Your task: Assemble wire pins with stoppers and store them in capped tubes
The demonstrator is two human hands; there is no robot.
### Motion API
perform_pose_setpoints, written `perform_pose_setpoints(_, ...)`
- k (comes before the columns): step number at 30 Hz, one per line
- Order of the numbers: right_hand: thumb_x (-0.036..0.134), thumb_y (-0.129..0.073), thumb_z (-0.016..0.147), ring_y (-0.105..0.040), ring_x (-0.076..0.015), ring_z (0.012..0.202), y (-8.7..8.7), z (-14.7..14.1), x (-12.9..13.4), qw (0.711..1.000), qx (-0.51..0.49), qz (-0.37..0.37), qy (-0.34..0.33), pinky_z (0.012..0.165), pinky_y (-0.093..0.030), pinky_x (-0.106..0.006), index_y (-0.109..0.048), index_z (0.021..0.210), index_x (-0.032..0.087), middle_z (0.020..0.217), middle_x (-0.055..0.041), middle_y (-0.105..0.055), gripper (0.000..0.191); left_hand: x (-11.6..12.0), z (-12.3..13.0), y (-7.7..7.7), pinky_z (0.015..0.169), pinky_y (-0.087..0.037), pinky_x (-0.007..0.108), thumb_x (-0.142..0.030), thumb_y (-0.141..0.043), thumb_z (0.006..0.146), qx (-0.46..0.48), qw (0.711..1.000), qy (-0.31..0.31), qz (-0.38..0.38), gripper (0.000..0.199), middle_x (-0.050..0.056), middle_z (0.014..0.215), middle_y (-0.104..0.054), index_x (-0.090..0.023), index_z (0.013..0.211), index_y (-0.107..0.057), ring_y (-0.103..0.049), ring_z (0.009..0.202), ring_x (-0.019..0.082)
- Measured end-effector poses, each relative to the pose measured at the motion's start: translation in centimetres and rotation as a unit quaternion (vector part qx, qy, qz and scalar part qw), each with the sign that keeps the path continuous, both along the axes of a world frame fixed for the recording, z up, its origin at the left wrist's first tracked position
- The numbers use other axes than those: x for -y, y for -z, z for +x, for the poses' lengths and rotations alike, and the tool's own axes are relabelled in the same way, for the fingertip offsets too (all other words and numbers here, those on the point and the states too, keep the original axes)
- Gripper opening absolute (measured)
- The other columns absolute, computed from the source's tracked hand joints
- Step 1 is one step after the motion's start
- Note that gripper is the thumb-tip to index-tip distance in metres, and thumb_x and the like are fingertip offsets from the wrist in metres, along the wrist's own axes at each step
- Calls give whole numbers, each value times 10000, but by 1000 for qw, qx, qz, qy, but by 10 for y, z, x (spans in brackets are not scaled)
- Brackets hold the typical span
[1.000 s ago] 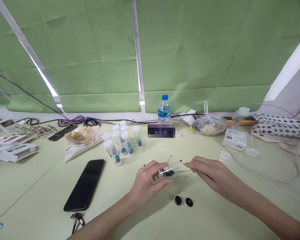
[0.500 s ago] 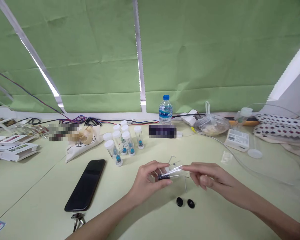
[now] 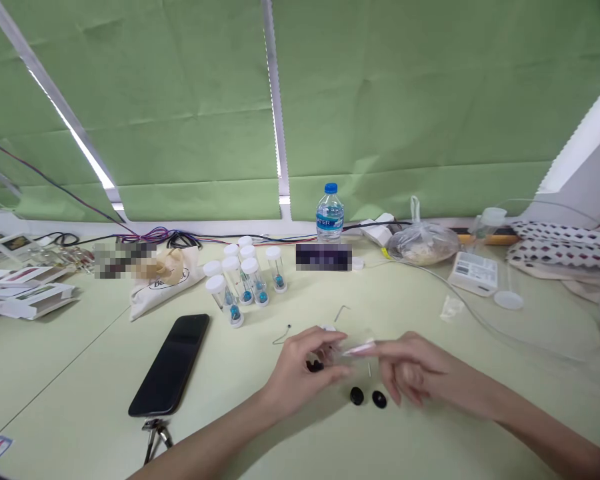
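My left hand (image 3: pixel 307 363) curls round a clear plastic tube (image 3: pixel 363 343), blurred by motion, with a dark piece (image 3: pixel 314 365) showing by the palm. My right hand (image 3: pixel 415 370) points its index finger at the tube's right end and touches it; the other fingers are curled in, with nothing visible in them. Two round black caps (image 3: pixel 357 396) (image 3: pixel 379 399) lie on the table just below the hands. A bent metal rod (image 3: pixel 341 310) lies above them, and a thin hooked piece with a dark tip (image 3: pixel 281 335) is left of my left hand.
Several white-capped tubes with blue balls (image 3: pixel 247 280) stand behind my left hand. A black phone (image 3: pixel 171 367) lies at the left. Behind are a water bottle (image 3: pixel 329 217), a plastic bag (image 3: pixel 423 243) and a white box (image 3: pixel 474 273). A pale cable (image 3: pixel 485 327) crosses the right side.
The tube has shifted and tilted between my hands, and my right hand has moved slightly left. The thin hooked piece left of my left hand now shows. The view has shifted a little.
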State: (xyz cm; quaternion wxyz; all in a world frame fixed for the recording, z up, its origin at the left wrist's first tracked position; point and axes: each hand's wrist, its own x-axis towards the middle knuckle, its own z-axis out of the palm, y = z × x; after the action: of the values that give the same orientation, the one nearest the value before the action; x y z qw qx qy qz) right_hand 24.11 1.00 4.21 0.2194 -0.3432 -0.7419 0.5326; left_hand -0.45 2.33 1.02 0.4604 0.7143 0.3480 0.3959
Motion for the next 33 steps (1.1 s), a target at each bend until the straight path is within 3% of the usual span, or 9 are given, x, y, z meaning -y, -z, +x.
perform_pose_setpoints(3,602,-316,941,-460,-115,503,-9,5,-6,983,-21,65,170,481,-385,-237,-630,1182,180,642,-15,-565,579,-10,-6,-3,782,-469,306,-330,-692,790,86,994,-20,-68,300,63,957,-655,-216,1060,-625,-612,889,196)
perform_pose_setpoints(6,504,-402,945,-460,-133,542,-6,8,-15,949,88,117,281,516,-385,-259,-621,1092,223,694,-6,-553,385,-21,-12,-6,790,-475,317,-315,-679,805,186,977,-29,-101,275,69,984,-650,-216,1030,-554,-611,977,223)
perform_pose_setpoints(8,425,-416,946,-521,-150,619,2,8,-20,937,181,165,249,597,-422,-288,-614,1057,247,839,-28,-591,288,-26,-14,-6,823,-482,344,-307,-670,814,233,965,-36,-116,266,68,1000,-647,-216,1017,-525,-616,1008,234)
perform_pose_setpoints(12,264,-378,934,-577,-170,762,18,4,-22,915,293,256,110,707,-436,-320,-608,986,251,1106,-56,-556,237,-27,-13,-4,871,-497,427,-304,-671,814,281,945,-27,-166,263,56,972,-641,-204,993,-506,-651,956,239)
perform_pose_setpoints(16,139,-364,901,-558,-161,724,25,3,-19,883,351,307,40,629,-406,-272,-548,881,223,963,-26,-561,204,-23,-9,-2,804,-526,422,-297,-707,780,270,944,-18,-191,306,39,890,-635,-195,985,-503,-669,872,233)
perform_pose_setpoints(20,76,-351,874,-526,-145,606,32,7,-18,863,373,339,44,537,-347,-254,-501,805,206,817,-13,-527,210,-21,-7,2,747,-515,343,-291,-734,748,232,958,-40,-163,313,10,819,-616,-191,958,-524,-645,805,184)
perform_pose_setpoints(25,137,-367,913,-515,-136,548,34,7,-18,859,370,348,65,515,-334,-261,-496,767,197,778,-34,-544,204,-14,-4,9,700,-471,280,-307,-762,716,135,983,-60,-111,339,20,817,-611,-180,971,-579,-593,786,155)
perform_pose_setpoints(30,217,-328,967,-516,-138,535,8,10,-18,864,363,338,94,520,-354,-251,-477,819,219,670,6,-547,211,-2,1,11,689,-459,279,-313,-763,709,62,995,-37,-65,332,21,811,-620,-186,975,-611,-554,717,137)
perform_pose_setpoints(33,310,-337,980,-584,-154,652,-13,13,-16,884,313,326,120,594,-412,-270,-507,873,229,840,-32,-629,218,1,4,11,671,-455,271,-290,-761,705,49,996,-44,-63,308,16,799,-609,-189,960,-621,-540,718,137)
